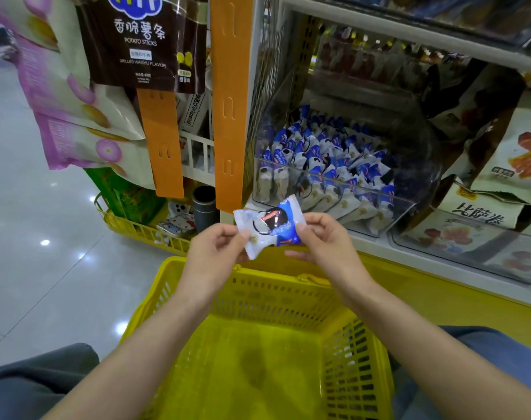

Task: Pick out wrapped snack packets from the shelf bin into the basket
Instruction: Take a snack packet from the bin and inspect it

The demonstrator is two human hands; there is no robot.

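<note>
Yellow basket (288, 286) sits low centre, empty, ready under your arms. Your left hand (215, 247) and right hand (324, 241) each pinch one end of a snack packet (268, 227) mid-frame, above the basket's far rim, likely for dropping in. Shelf bin (415, 153), upper right, holds plenty more.

The snack packet (268, 227) you hold is wrapped in thin, glossy plastic film, crinkled at its sealed ends. The bin (418, 165) on the shelf is clear hard plastic, smooth and reflective, and the packets (327, 153) heaped in it show the same shiny film. Your basket (288, 295) is yellow moulded plastic, with lattice walls and a smooth, slightly glossy bottom. The orange hanging strips (229, 101) look like matt plastic. Beside the bin you see a wire mesh panel (268, 86), apparently painted metal. The potato sticks bag (136, 40) has a satin sheen. The floor tiles (30, 207) are polished and mirror the lamps. Your trousers (30, 386) are matt cloth.
</note>
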